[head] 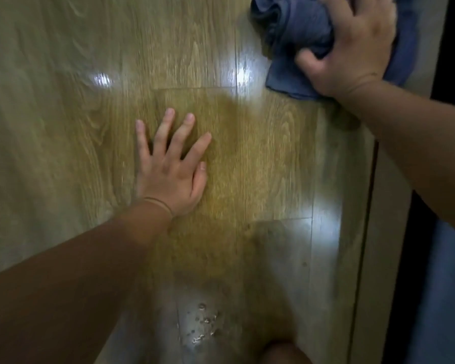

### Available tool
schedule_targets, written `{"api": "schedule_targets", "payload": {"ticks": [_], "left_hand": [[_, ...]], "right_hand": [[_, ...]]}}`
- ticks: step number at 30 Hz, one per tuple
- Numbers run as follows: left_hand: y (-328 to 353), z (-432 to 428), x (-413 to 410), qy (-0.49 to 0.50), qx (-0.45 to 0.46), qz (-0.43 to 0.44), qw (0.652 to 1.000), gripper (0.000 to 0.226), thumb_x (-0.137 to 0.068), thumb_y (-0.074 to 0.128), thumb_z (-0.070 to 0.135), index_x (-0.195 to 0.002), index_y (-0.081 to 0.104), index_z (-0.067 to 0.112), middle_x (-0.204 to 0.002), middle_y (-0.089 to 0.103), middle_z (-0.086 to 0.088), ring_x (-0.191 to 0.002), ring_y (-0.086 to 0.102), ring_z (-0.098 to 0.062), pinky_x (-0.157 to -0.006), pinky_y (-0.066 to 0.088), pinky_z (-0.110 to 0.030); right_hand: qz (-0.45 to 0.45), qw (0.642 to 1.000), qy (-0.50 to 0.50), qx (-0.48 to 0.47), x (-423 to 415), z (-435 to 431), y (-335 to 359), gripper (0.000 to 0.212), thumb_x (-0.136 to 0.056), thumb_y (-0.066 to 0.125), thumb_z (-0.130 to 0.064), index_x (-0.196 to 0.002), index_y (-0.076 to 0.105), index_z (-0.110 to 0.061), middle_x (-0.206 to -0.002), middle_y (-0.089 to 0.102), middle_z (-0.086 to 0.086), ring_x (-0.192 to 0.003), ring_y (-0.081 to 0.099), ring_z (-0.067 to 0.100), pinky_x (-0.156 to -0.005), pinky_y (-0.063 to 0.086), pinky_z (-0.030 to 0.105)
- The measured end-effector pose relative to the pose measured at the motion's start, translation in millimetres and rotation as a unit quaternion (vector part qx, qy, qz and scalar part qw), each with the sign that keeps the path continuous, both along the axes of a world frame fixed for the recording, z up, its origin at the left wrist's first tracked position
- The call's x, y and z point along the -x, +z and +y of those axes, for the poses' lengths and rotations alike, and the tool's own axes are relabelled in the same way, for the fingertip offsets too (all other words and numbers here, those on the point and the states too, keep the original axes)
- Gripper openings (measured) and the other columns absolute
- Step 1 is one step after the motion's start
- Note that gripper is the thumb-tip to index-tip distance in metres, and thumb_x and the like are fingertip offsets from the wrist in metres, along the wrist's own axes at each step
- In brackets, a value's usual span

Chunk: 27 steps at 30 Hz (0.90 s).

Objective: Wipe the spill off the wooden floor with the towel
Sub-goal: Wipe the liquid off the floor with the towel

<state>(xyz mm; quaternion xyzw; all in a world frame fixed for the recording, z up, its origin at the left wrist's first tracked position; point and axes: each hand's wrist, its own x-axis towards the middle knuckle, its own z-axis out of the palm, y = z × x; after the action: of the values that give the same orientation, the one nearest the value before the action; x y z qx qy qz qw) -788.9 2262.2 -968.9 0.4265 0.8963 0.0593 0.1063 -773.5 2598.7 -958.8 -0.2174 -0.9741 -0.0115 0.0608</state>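
A crumpled blue towel point(292, 30) lies on the wooden floor point(63, 127) at the top right. My right hand point(352, 46) presses down on it, fingers curled into the cloth. My left hand point(171, 164) rests flat on the floor in the middle, fingers spread, holding nothing. Small water droplets point(202, 324) glisten on the boards near the bottom edge, well below both hands. The picture is blurred by motion.
A pale threshold strip point(363, 258) runs down the right side, with a dark door edge point(441, 258) beyond it. Bright light reflections shine on the boards near the towel. A bit of a knee point(284, 353) shows at the bottom edge.
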Motion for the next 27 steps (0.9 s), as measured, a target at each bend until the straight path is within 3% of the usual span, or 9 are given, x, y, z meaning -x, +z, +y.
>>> {"api": "schedule_targets", "payload": {"ticks": [4,7,10,19,27], "left_hand": [[1,1,2,-0.003,-0.009,0.004,1.000,0.046,-0.093,0.047,0.036,-0.138,0.047,0.024,-0.155,0.035,-0.009,-0.148,0.020,-0.037,-0.113,0.009,-0.072],[-1,1,2,0.000,-0.007,0.006,1.000,0.046,-0.093,0.045,0.037,-0.136,0.047,0.024,-0.156,0.034,-0.008,-0.149,0.018,-0.036,-0.112,0.009,-0.072],[3,2,1,-0.001,-0.008,-0.006,1.000,0.044,-0.093,0.043,0.037,-0.134,0.047,0.024,-0.156,0.033,-0.008,-0.149,0.017,-0.037,-0.112,0.008,-0.072],[5,2,-1,0.005,0.008,-0.009,1.000,0.046,-0.094,0.036,0.039,-0.137,0.045,0.026,-0.158,0.030,-0.007,-0.150,0.014,-0.036,-0.114,0.005,-0.071],[0,2,-3,0.035,0.003,0.028,0.999,0.050,-0.093,0.031,0.045,-0.140,0.040,0.032,-0.159,0.026,-0.003,-0.151,0.010,-0.029,-0.118,0.001,-0.064]], "right_hand": [[-0.017,0.997,-0.052,0.062,-16,-18,3,0.063,-0.085,0.042,-0.062,-0.127,0.057,-0.017,-0.132,0.056,0.015,-0.124,0.049,0.036,-0.100,0.035,0.042],[0.073,0.993,0.029,0.088,-123,-78,-5,0.050,-0.084,0.055,-0.048,-0.120,0.060,-0.015,-0.121,0.058,0.021,-0.102,0.053,0.039,-0.086,0.039,0.044],[0.062,0.993,0.053,0.090,-221,-139,-1,0.045,-0.075,0.061,-0.048,-0.108,0.064,-0.017,-0.109,0.063,0.020,-0.088,0.057,0.038,-0.078,0.041,0.046],[0.050,0.994,0.060,0.072,-227,-142,-8,0.050,-0.069,0.061,-0.048,-0.111,0.060,-0.019,-0.116,0.048,0.008,-0.090,0.055,0.040,-0.077,0.041,0.046],[0.046,0.996,0.047,0.063,-210,-119,-7,0.053,-0.071,0.062,-0.047,-0.114,0.061,-0.016,-0.111,0.058,0.019,-0.093,0.052,0.040,-0.078,0.039,0.044]]}}
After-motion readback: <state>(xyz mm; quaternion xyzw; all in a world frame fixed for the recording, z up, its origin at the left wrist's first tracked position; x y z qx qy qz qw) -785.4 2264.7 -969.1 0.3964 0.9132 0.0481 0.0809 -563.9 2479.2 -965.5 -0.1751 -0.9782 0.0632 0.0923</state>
